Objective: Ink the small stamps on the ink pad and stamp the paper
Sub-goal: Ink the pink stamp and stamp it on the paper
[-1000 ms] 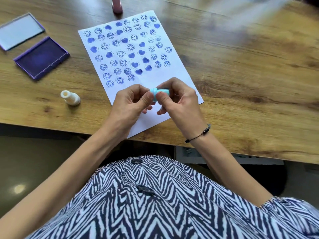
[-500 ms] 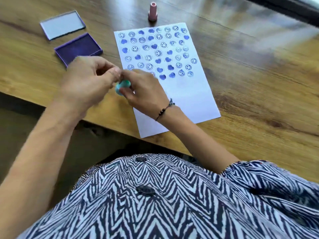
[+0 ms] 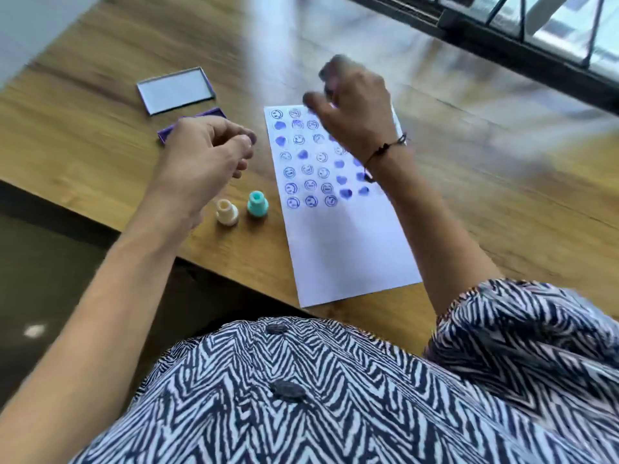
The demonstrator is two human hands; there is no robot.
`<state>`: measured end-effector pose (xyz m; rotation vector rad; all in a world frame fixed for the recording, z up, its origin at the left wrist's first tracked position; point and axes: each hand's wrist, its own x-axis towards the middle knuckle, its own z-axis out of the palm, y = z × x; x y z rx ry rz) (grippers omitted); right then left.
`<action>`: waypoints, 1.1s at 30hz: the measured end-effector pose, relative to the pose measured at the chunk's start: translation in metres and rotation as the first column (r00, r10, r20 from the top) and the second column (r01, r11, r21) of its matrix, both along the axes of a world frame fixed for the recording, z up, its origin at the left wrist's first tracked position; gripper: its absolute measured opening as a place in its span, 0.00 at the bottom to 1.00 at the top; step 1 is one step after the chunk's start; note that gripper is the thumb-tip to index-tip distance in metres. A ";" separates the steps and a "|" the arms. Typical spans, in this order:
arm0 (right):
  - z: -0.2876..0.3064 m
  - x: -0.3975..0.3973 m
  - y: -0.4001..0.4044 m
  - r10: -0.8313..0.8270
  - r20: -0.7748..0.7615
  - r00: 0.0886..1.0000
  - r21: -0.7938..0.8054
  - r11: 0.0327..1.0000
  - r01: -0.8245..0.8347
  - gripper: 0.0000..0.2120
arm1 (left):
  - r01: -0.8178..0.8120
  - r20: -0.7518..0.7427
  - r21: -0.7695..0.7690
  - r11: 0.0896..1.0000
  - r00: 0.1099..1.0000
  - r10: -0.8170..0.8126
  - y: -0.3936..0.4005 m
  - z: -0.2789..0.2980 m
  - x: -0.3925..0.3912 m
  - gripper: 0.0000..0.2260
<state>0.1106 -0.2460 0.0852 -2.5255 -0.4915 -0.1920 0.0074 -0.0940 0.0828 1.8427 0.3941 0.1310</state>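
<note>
Two small plastic stamps, cream (image 3: pixel 227 212) and teal (image 3: pixel 257 204), stand upright side by side on the wood-grain table (image 3: pixel 502 195), just left of the paper (image 3: pixel 348 249). The left hand (image 3: pixel 204 159) hangs loosely curled, holding nothing, above the purple pad (image 3: pixel 214 113); the blurred right hand (image 3: pixel 355 108) hovers over the paper's far end, grip unclear.

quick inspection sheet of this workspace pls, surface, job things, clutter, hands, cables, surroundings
surface: wooden table, bare grain right of the sheet.
job's things: paper with rows of blue smileys and hearts, lower part blank; teal stamp and cream stamp upright side by side, left of the paper; purple ink pad open, partly behind the left hand; its lid lies apart, beyond it.
clutter: nothing seen.
hands: left hand above the table, fingers curled, apparently empty; right hand blurred above the paper's far end, contents unclear.
cables: nothing seen.
surroundings: dark window frame beyond the table; floor at left.
</note>
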 end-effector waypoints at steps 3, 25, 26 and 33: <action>0.001 0.063 -0.004 -0.117 0.005 0.993 -0.232 0.966 0.115 0.18 | 0.026 -0.006 -0.024 0.999 1.000 -0.026 0.001 0.001 0.009 0.10; -0.010 0.016 0.068 0.498 -0.477 0.724 0.696 0.717 -0.035 0.04 | 0.011 0.098 -0.255 0.967 0.995 0.014 0.031 -0.021 0.041 0.03; -0.011 0.013 0.073 0.492 -0.485 0.723 0.687 0.726 -0.033 0.04 | -0.015 0.114 -0.260 0.965 0.992 0.046 0.035 -0.023 0.039 0.02; -0.022 0.001 0.110 0.490 -0.560 0.668 0.671 0.741 0.019 0.09 | -0.170 0.135 -0.213 0.962 0.970 0.201 0.064 -0.033 0.022 0.03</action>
